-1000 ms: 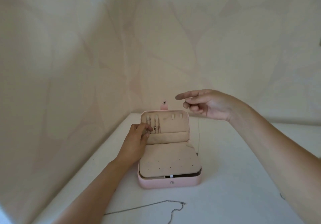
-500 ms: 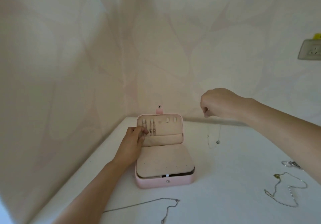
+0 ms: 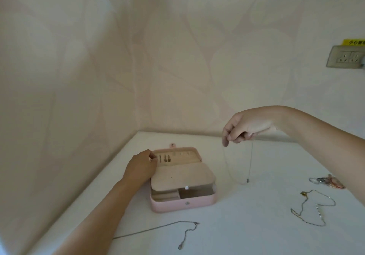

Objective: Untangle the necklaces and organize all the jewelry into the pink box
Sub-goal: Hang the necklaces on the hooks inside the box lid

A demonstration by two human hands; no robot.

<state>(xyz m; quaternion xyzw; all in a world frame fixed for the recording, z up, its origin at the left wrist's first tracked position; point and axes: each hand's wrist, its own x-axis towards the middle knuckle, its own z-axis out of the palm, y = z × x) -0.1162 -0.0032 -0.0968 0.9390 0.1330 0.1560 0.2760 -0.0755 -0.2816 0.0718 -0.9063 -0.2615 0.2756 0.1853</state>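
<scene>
Little is packed yet. A few pieces hang in the lid of the pink box [image 3: 183,203], which stands open toward the back left corner of the desk [image 3: 256,235]. A front necklace [image 3: 158,230], a right necklace [image 3: 316,209] and a ring heap [image 3: 325,181] lie loose. My left hand [image 3: 142,167] pinches the lid's left edge. My right hand [image 3: 243,128] pinches a thin chain [image 3: 249,163], which dangles right of the box. A second ago that hand hovered over the lid.

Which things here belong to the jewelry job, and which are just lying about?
Job: open pink jewelry box; thin silver necklace pinched by right hand; grey chain nearest camera; silver chain with gold pendant; heap of rings.
Lying about: beige wall socket; yellow label above it.
</scene>
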